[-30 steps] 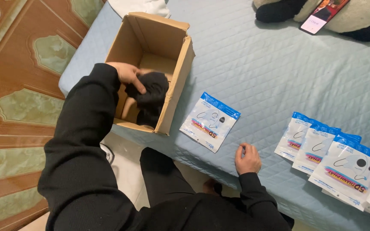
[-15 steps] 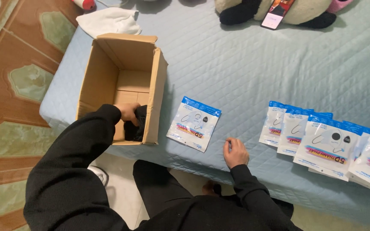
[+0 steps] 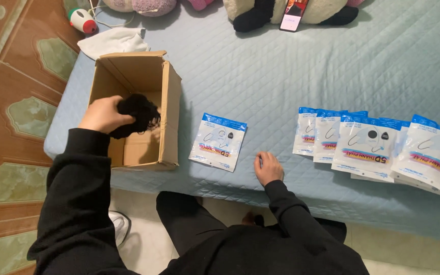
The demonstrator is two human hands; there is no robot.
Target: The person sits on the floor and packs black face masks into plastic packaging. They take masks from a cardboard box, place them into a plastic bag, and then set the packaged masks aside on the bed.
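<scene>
Head view: left hand (image 3: 103, 115) grips black cloth (image 3: 137, 113) over box (image 3: 169, 117).

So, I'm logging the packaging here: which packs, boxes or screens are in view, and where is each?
Cardboard box: brown, open, at the bed's left edge; left hand lifts a black bundle from it.
Single pouch: flat, white with a blue top, lying beside the box.
Row of pouches: same kind, overlapping, at the right.
Phone: lit screen, at the far edge.
Right hand: on the bedcover.

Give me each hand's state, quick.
Left hand: closed on a black bundle over the box.
Right hand: holds nothing, resting on the bed, fingers loosely curled.
</scene>
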